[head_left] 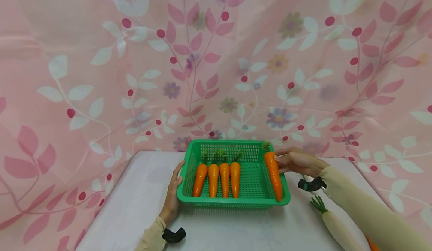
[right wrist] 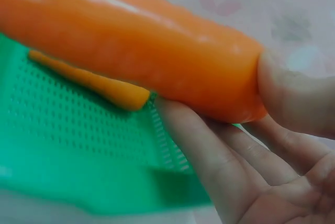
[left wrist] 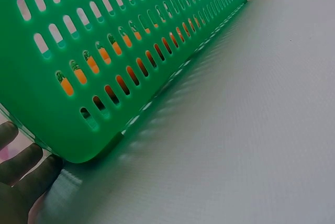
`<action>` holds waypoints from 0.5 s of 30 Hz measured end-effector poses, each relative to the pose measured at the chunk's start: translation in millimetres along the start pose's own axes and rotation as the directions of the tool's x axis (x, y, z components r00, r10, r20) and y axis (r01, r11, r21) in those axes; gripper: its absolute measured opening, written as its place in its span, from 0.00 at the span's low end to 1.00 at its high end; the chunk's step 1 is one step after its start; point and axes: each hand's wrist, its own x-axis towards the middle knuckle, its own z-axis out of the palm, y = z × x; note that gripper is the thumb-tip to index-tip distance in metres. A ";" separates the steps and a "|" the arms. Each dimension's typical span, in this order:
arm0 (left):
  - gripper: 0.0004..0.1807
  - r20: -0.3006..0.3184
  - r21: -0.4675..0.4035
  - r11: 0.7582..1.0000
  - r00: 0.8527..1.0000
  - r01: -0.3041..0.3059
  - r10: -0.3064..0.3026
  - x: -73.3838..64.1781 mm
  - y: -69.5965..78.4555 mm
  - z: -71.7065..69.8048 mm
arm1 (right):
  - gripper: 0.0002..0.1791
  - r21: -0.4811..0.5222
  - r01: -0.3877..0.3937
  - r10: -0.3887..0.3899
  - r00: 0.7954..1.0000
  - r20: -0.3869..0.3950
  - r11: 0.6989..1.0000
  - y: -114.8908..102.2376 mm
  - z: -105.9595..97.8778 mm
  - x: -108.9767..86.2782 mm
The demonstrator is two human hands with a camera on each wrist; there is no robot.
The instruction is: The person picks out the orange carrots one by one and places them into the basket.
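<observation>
My right hand [head_left: 293,160] pinches an orange carrot [head_left: 274,178] near its leafy top, thumb on one side and fingers on the other. The carrot hangs tilted over the right end of a green plastic basket [head_left: 233,202], its tip low by the front right corner. Several other carrots [head_left: 213,180] lie side by side in the basket's left half, green tops toward the back wall. At the basket's left end, my left hand [head_left: 173,191] rests against the outside; in the left wrist view its fingers [left wrist: 23,164] are extended, fingertips at the basket's lower corner.
A white radish [head_left: 337,226] with green stalks lies on the white table [head_left: 135,202], right of the basket and beside my right forearm. Another orange thing [head_left: 372,244] shows partly from under that sleeve. Behind the table hangs a pink floral cloth [head_left: 216,75].
</observation>
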 end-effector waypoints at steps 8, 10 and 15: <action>0.30 -0.001 0.002 1.000 1.000 -0.017 0.017 -0.2 -2.3 -0.5 | 0.32 0.025 0.017 -0.017 1.000 -0.020 1.000 -0.8 12.3 17.1; 0.30 0.000 0.001 1.000 1.000 -0.017 0.017 0.0 -2.4 -0.8 | 0.33 0.038 0.018 -0.017 0.999 -0.030 0.999 -0.2 14.9 20.6; 0.30 -0.004 0.001 1.000 1.000 -0.019 0.019 -0.5 -2.3 -1.6 | 0.34 0.056 0.013 -0.010 0.998 -0.054 0.998 1.0 22.8 30.7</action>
